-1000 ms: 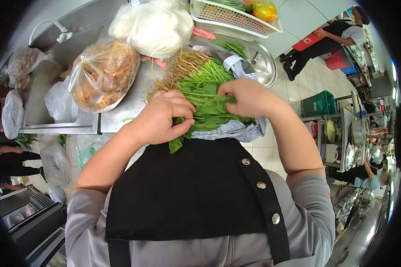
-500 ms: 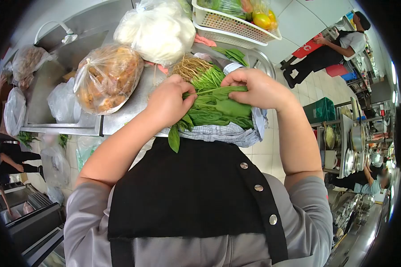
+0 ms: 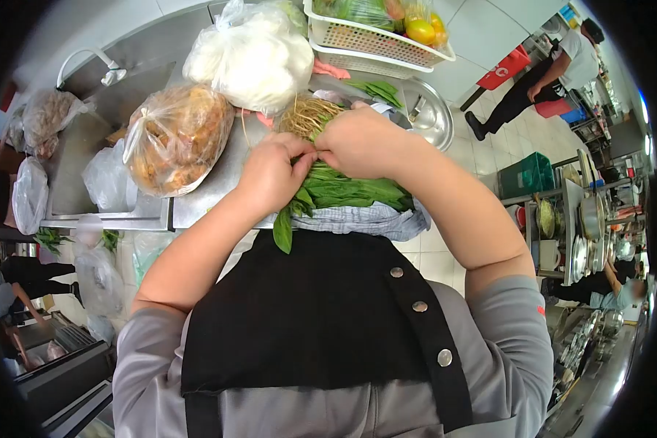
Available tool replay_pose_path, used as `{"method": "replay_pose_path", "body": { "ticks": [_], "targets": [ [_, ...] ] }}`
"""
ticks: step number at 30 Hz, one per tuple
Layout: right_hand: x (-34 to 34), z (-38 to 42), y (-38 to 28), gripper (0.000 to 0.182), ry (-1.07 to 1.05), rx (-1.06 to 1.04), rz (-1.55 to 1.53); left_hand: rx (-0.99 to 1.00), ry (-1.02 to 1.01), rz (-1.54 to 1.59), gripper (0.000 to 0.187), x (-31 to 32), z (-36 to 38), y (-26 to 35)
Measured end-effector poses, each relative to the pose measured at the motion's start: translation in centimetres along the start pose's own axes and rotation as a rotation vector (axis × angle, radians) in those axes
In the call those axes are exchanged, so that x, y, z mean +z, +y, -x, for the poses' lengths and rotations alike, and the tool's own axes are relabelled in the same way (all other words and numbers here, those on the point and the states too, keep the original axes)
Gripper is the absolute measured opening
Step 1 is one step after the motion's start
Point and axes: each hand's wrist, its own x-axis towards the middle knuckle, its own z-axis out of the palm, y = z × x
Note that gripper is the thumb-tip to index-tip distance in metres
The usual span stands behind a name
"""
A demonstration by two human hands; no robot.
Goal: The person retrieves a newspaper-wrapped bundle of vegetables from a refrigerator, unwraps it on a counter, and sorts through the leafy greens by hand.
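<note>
A bunch of leafy greens (image 3: 354,186), with tan stringy roots (image 3: 306,117), lies on a crumpled grey-blue cloth (image 3: 365,221) at the counter's front edge. Above the bunch my left hand (image 3: 271,171) is closed in a pinch on a leafy green stalk, and a loose leaf (image 3: 283,232) hangs below it. My right hand (image 3: 365,142) is closed too, its fingertips meeting those of the left just below the roots. Its fingers seem to grip the same stalk, though my hands hide most of it. More leaves (image 3: 378,92) lie behind the bunch.
Left of my hands sit a bag of brown food (image 3: 177,139) and a white plastic bag (image 3: 252,55). A metal sink (image 3: 73,175) is farther left. White baskets (image 3: 379,36) of vegetables stand behind, near a round metal tray (image 3: 438,120). A person (image 3: 555,77) stands at right.
My right hand has moved left from the leaf end to the root end, up against my left hand. The person at the upper right has lowered an arm.
</note>
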Motion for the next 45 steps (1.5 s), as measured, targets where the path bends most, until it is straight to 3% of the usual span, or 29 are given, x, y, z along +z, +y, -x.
{"method": "replay_pose_path", "body": {
  "ticks": [2, 5, 8, 11, 14, 15, 18, 24, 31, 34, 37, 40, 45],
  "targets": [
    [0.2, -0.3, -0.4, 0.019, 0.002, -0.008, 0.065, 0.019, 0.054, 0.008, 0.008, 0.2, 0.2, -0.2],
    [0.9, -0.5, -0.2, 0.016, 0.118, -0.035, -0.08, 0.055, 0.117, 0.015, 0.006, 0.5, 0.7, -0.3],
    [3.0, -0.9, 1.2, 0.015, 0.355, -0.115, -0.471, 0.07, 0.132, 0.034, 0.007, 0.5, 1.3, -0.3],
    [1.7, -0.3, 2.2, 0.016, 0.352, 0.171, -0.735, 0.09, 0.16, 0.047, 0.009, 0.5, 1.7, -0.3],
    [-2.6, 2.6, 2.1, 0.021, 0.042, 0.211, -0.576, 0.082, 0.157, 0.031, 0.01, 0.3, 1.7, -0.3],
    [-3.7, 3.4, 1.7, 0.021, -0.141, 0.214, -0.394, 0.073, 0.149, 0.021, 0.011, 0.3, 1.6, -0.3],
    [-1.4, 4.6, 1.2, 0.02, -0.226, 0.223, -0.208, 0.056, 0.215, 0.033, 0.014, 0.6, 1.7, 0.1],
    [-0.7, 4.4, 3.4, 0.016, -0.093, 0.262, -0.387, 0.167, 0.067, -0.091, 0.02, 0.0, 1.9, 0.6],
    [-1.4, 4.2, 4.2, 0.012, -0.024, 0.248, -0.437, 0.092, 0.036, -0.129, 0.015, 0.3, 1.6, 0.5],
    [-2.2, 4.1, 4.1, 0.014, 0.076, 0.294, -0.394, 0.083, 0.044, -0.109, 0.012, 0.3, 1.5, 0.3],
    [-3.5, 3.7, 3.5, 0.014, 0.271, 0.211, -0.378, 0.087, 0.06, -0.088, 0.01, 0.4, 1.5, 0.3],
    [-2.5, 2.6, 2.1, 0.014, 0.164, 0.001, -0.226, 0.082, 0.06, -0.069, 0.009, 0.6, 1.5, 0.2],
    [-0.3, 0.4, 0.3, 0.019, -0.033, -0.047, -0.016, 0.066, 0.077, -0.064, 0.009, 0.5, 1.5, 0.1]
  ]
}}
